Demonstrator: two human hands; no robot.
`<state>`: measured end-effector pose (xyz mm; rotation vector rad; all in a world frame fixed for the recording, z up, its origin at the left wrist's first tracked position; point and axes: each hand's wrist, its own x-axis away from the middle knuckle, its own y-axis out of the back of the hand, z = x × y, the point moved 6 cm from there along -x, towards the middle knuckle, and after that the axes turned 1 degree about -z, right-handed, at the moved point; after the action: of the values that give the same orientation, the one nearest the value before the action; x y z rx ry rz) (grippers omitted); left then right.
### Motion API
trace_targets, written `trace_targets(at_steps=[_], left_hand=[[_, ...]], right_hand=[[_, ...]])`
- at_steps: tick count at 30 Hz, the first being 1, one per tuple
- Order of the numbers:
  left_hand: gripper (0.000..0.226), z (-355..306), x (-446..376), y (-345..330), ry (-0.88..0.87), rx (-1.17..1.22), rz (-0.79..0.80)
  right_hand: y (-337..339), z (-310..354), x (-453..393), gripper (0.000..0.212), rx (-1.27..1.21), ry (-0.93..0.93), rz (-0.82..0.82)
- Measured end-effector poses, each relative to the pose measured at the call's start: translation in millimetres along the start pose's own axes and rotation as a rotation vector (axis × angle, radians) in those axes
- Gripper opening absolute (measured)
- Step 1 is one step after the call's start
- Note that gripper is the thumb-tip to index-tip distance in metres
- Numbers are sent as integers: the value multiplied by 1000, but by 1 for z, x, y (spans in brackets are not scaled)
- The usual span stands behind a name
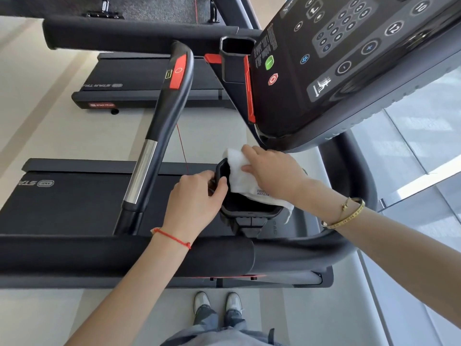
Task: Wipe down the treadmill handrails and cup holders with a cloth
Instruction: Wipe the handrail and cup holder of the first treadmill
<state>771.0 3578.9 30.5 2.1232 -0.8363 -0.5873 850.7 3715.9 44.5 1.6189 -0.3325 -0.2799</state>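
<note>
Wiping step: I'd press the white cloth (240, 174) down along the inner wall of the near cup holder (250, 211) and sweep round its rim, holding the holder steady.
Treadmill: the console (349, 71) hangs above; the handrail (159, 116) stands just left, not yet under the cloth.
Right hand (274, 171): fingers curled over the cloth, grasping it at the holder's far edge.
Left hand (197, 198): wrist bent, fingers and thumb gripping the holder's left rim.

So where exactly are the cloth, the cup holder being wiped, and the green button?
cloth (240, 172), head view, its white middle fold.
cup holder (252, 213), head view, its near rim.
green button (269, 62), head view, its centre.
</note>
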Motion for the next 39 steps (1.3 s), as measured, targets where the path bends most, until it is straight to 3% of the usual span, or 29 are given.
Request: trace_targets(at_steps=[5, 9, 15, 20, 25, 32, 35, 39], left_hand=[[32, 1, -1, -1, 6, 8, 3], [30, 2, 0, 0, 12, 34, 5], [29, 2, 1, 2, 26, 69, 6], [31, -2, 2, 3, 4, 76, 0], [33, -1, 1, 2, 0, 52, -5], [33, -1, 2, 2, -13, 56, -2], [33, -2, 2, 1, -16, 57, -3], [33, -2, 1, 1, -24, 40, -14]], right_hand=[[2, 14, -17, 34, -41, 163, 13], [3, 13, -16, 36, -70, 152, 8], [-2, -5, 13, 40, -158, -45, -1], [-8, -12, 52, 53, -520, -305, 74], [-23, -4, 88, 34, -747, -498, 85], [-24, -12, 63, 31, -757, -592, 107], [-23, 2, 79, 42, -688, -536, 102], [-23, 26, 99, 74, -863, -553, -17]])
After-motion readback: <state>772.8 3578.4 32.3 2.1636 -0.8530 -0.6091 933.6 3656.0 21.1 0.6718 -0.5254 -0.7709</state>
